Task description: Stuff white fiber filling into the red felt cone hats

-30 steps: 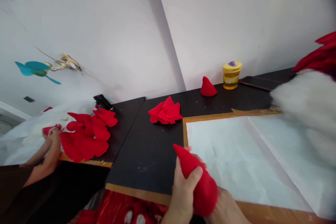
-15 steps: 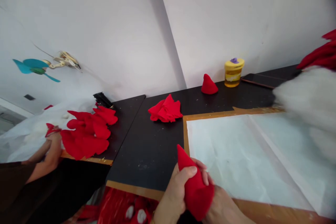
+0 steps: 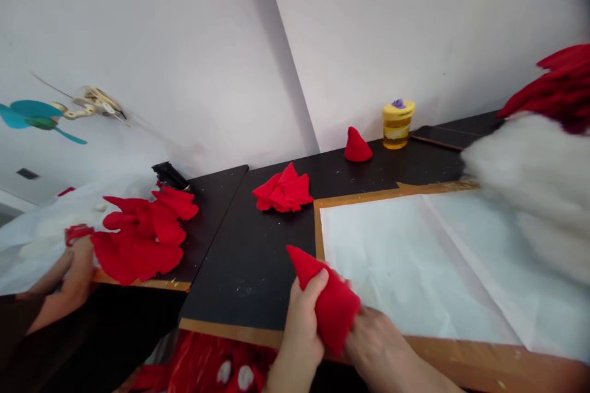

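Observation:
A red cone-shaped felt piece (image 3: 329,304) is held over the front edge of the black table, its tip pointing up and left. My left hand (image 3: 306,316) wraps round its left side, thumb on top. My right hand (image 3: 373,334) is at its wide end, with the fingers inside or behind the felt and mostly hidden. Beyond lies a stack of red felt pieces (image 3: 284,189), and a single red cone (image 3: 357,146) stands upright near the wall.
White paper (image 3: 405,258) covers the table at right, beside white stuffing (image 3: 530,178), a phone (image 3: 442,137) and a yellow-lidded tub (image 3: 397,126). At left, another person's hands (image 3: 78,255) work near a red felt pile (image 3: 142,236). A red bag (image 3: 198,359) sits below.
The held red cone has tilted further left, and my right hand's fingers have slipped out of sight at its wide end. The view has shifted slightly right.

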